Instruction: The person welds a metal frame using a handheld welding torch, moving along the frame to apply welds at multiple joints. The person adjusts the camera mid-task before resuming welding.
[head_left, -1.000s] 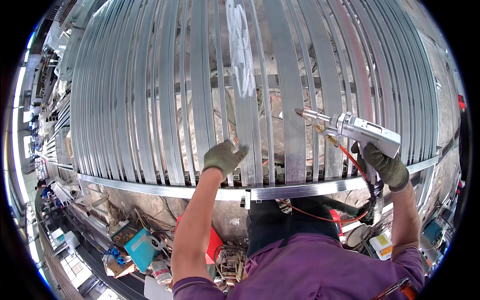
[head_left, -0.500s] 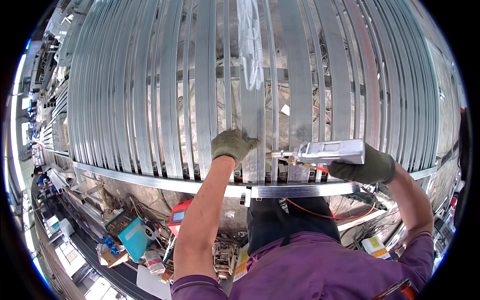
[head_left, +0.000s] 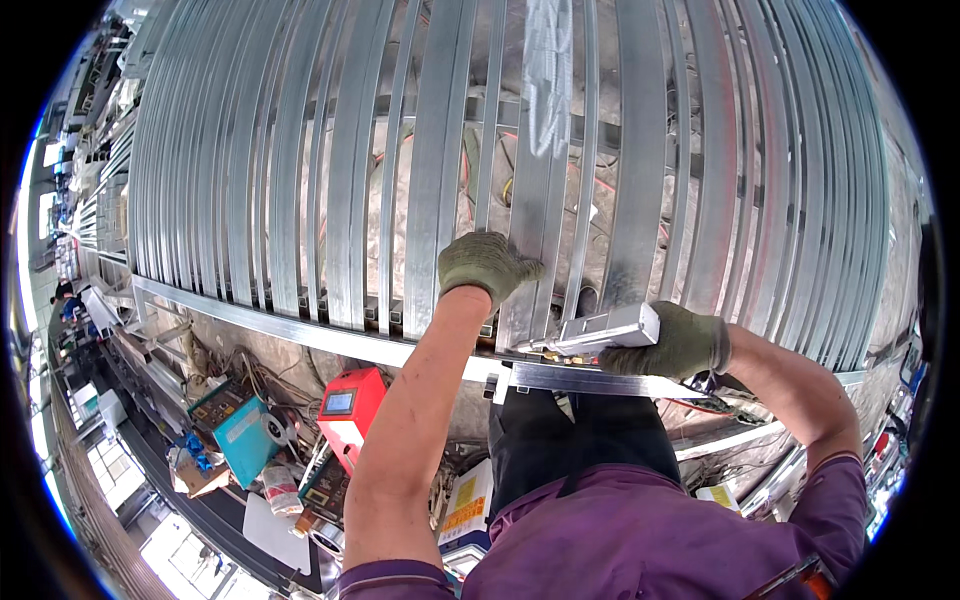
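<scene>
silver gun-shaped tool (head_left: 606,330): by near edge of metal frame (head_left: 300,328), nozzle leftward | right hand (head_left: 672,342): gloved, grip wrapped round tool, elbow bent outward | left hand (head_left: 485,266): gloved, back up, thumb over 1 flat bar (head_left: 533,210), fingertips hidden, closure cannot be told

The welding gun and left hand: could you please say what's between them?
The head view shows a wide metal bar and a narrow metal bar.

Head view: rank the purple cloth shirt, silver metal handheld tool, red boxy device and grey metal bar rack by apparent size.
1. Grey bar rack
2. Purple shirt
3. Silver tool and red device: too alike to rank
</scene>
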